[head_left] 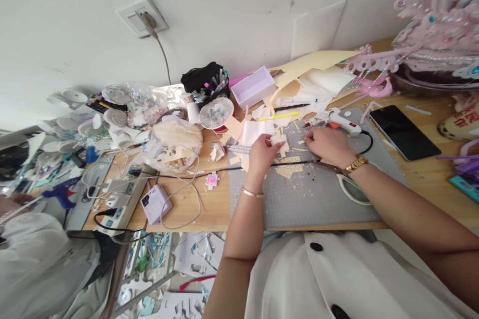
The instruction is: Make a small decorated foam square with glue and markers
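Note:
My left hand [262,153] pinches a small white piece [279,142] over the grey cutting mat [292,209]. Just right of it, my right hand [326,143] is lowered over the mat with its fingers drawn together; whatever may be between them is too small to make out. Behind that hand lies a white hot glue gun [345,123] with an orange part. A pair of scissors [355,190] with pale handles rests under my right wrist. Cut cream pieces [290,169] are scattered between my forearms, and a ruler [239,149] sticks out beside my left hand.
A black phone [404,132] lies at the right. A lilac box [253,87] and a yellow pencil [279,116] are toward the wall. Cables cross the table from a power strip [125,199]. A co-worker's pale sleeve [41,254] shows at far left.

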